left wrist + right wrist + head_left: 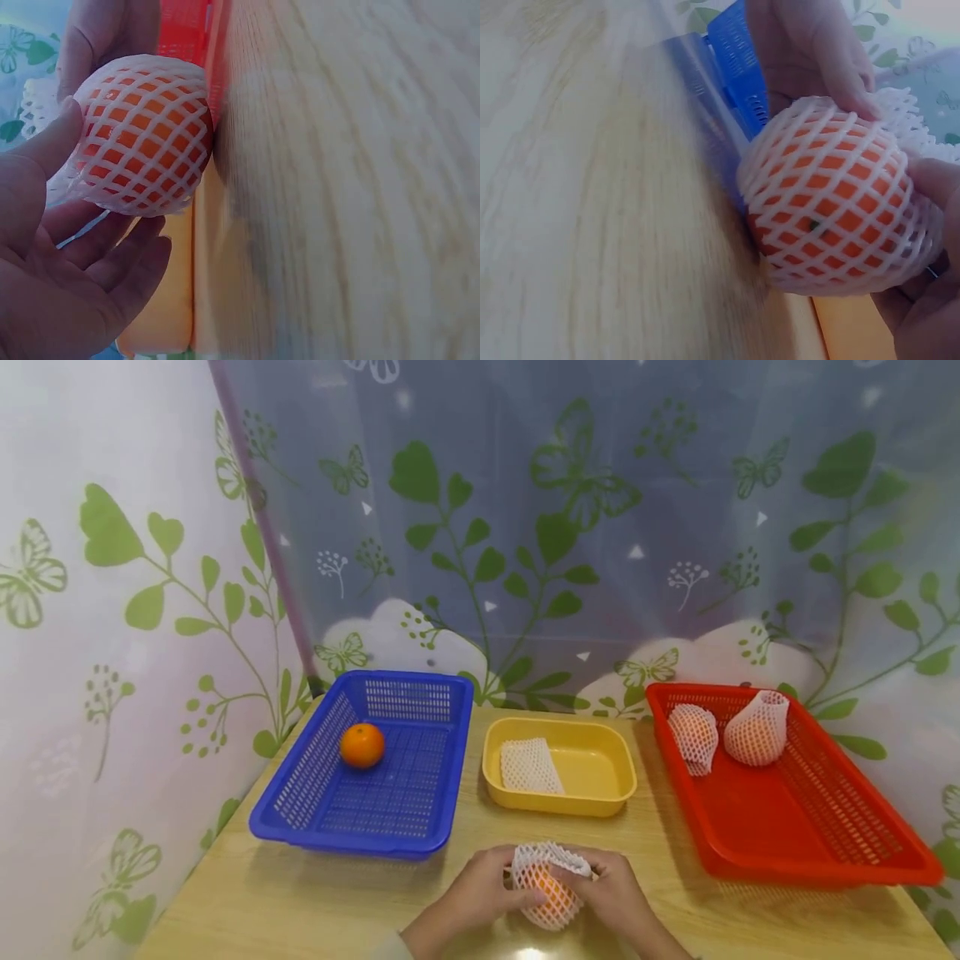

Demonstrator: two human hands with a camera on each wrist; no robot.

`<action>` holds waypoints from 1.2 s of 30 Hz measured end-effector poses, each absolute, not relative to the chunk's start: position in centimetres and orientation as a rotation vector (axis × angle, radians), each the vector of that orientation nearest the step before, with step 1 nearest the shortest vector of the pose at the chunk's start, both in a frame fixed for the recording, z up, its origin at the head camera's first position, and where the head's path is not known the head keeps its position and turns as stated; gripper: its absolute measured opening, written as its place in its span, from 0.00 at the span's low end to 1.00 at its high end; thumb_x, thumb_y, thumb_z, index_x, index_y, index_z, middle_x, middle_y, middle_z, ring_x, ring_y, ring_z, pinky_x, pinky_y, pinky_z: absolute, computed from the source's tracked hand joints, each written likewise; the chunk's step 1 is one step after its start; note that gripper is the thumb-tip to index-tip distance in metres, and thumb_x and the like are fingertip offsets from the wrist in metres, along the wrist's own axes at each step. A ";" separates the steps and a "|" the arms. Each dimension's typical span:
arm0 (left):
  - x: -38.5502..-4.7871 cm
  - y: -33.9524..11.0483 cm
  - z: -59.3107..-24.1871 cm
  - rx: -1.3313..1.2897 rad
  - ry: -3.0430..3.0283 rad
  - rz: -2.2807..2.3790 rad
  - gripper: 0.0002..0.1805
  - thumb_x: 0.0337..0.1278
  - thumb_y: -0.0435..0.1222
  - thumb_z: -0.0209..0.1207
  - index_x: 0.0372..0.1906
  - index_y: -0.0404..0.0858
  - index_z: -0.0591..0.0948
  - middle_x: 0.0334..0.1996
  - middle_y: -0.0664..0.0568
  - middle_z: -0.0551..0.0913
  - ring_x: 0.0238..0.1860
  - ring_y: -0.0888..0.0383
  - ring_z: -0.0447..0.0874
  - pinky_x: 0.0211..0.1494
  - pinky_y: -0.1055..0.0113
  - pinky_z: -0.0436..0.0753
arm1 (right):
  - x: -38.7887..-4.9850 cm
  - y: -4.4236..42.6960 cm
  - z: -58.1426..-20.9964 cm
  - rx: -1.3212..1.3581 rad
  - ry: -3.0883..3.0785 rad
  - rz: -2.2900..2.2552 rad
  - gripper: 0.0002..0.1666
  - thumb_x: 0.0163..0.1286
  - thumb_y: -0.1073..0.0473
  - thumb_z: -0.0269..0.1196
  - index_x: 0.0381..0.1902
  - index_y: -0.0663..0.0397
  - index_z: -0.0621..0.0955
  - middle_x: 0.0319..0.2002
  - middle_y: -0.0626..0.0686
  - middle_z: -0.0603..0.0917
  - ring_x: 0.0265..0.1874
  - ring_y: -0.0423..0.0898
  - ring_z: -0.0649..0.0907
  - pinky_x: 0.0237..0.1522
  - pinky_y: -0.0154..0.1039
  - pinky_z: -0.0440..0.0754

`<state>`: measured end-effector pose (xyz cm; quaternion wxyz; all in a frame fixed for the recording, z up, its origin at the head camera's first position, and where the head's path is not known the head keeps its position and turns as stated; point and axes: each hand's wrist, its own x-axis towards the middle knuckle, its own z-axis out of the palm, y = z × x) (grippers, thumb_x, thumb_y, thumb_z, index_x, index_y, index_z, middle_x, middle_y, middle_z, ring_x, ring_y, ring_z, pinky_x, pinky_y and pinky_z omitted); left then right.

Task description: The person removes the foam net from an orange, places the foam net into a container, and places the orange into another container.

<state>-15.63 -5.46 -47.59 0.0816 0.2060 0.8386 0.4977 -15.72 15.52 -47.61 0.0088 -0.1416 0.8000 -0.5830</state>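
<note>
Near the front of the table, both hands hold an orange (553, 897) inside a white foam net sleeve (536, 856). My left hand (482, 887) grips the sleeve from the left, its thumb across the mesh. From the right, my right hand (613, 893) pinches the sleeve near its upper edge with thumb and fingers. The left wrist view shows the mesh stretched around the fruit (146, 139). Loose mesh bunches beside the thumbs in the right wrist view, where a dark spot shows on the netted orange (832, 206).
A blue basket (348, 843) at left holds one bare orange (362, 746). In the middle, a yellow tray (558, 803) has flat foam netting (528, 766) in it. The red basket (780, 860) at right holds two netted fruits (693, 735). A patterned curtain (480, 527) hangs behind.
</note>
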 end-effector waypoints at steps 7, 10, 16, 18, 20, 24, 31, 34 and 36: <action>-15.9 -5.7 -47.8 0.645 2.536 1.481 0.21 0.47 0.45 0.71 0.48 0.43 0.84 0.41 0.59 0.86 0.44 0.67 0.81 0.51 0.70 0.80 | -15.9 15.7 -47.4 -0.365 2.518 -1.686 0.28 0.60 0.51 0.71 0.57 0.53 0.81 0.53 0.52 0.83 0.50 0.41 0.80 0.49 0.32 0.78; -15.9 -5.7 -47.9 0.661 2.569 1.458 0.22 0.46 0.45 0.71 0.48 0.42 0.84 0.42 0.58 0.85 0.44 0.66 0.81 0.52 0.70 0.79 | -16.0 15.8 -47.6 -0.394 2.515 -1.629 0.30 0.60 0.50 0.70 0.59 0.53 0.80 0.54 0.53 0.83 0.52 0.45 0.79 0.50 0.33 0.78; -15.8 -5.7 -48.0 0.593 2.644 1.407 0.22 0.45 0.45 0.73 0.47 0.41 0.84 0.43 0.56 0.84 0.43 0.63 0.80 0.50 0.68 0.80 | -16.0 16.1 -48.3 -0.498 2.523 -1.550 0.37 0.59 0.50 0.72 0.64 0.54 0.75 0.55 0.53 0.82 0.53 0.45 0.79 0.52 0.33 0.77; -15.8 -5.7 -47.9 0.583 2.655 1.405 0.22 0.44 0.45 0.73 0.46 0.41 0.84 0.42 0.56 0.83 0.43 0.63 0.80 0.48 0.69 0.80 | -15.9 16.1 -48.3 -0.508 2.497 -1.565 0.38 0.58 0.51 0.72 0.65 0.56 0.74 0.55 0.53 0.82 0.51 0.43 0.79 0.51 0.32 0.77; -15.8 -5.6 -47.8 0.601 2.671 1.409 0.21 0.45 0.45 0.73 0.45 0.42 0.85 0.42 0.56 0.83 0.43 0.62 0.80 0.48 0.68 0.80 | -15.9 16.2 -48.3 -0.534 2.485 -1.579 0.39 0.58 0.52 0.72 0.65 0.59 0.73 0.54 0.54 0.82 0.50 0.42 0.79 0.51 0.33 0.77; -15.9 -5.5 -47.7 0.638 2.689 1.430 0.19 0.47 0.46 0.71 0.45 0.43 0.85 0.42 0.57 0.83 0.44 0.61 0.80 0.48 0.67 0.80 | -15.9 16.4 -48.4 -0.532 2.492 -1.552 0.41 0.56 0.51 0.74 0.65 0.59 0.72 0.52 0.52 0.83 0.49 0.42 0.80 0.51 0.34 0.77; -15.9 -5.4 -47.9 0.642 2.651 1.459 0.27 0.49 0.50 0.69 0.54 0.44 0.81 0.52 0.52 0.80 0.53 0.56 0.78 0.58 0.58 0.78 | -15.9 16.5 -48.1 -0.542 2.516 -1.549 0.32 0.58 0.49 0.72 0.57 0.56 0.78 0.48 0.49 0.85 0.48 0.40 0.80 0.53 0.35 0.77; -15.8 -5.4 -48.0 0.648 2.611 1.467 0.32 0.50 0.53 0.68 0.60 0.45 0.78 0.56 0.52 0.79 0.57 0.55 0.77 0.61 0.54 0.76 | -15.9 16.6 -48.1 -0.561 2.501 -1.579 0.29 0.59 0.50 0.71 0.56 0.55 0.80 0.49 0.48 0.85 0.51 0.39 0.80 0.56 0.35 0.75; -15.7 -5.4 -48.1 0.645 2.561 1.484 0.32 0.51 0.52 0.68 0.61 0.45 0.77 0.55 0.53 0.80 0.56 0.56 0.77 0.61 0.55 0.76 | -15.8 16.6 -48.1 -0.576 2.495 -1.589 0.27 0.60 0.50 0.71 0.56 0.54 0.81 0.52 0.50 0.84 0.53 0.39 0.79 0.57 0.34 0.74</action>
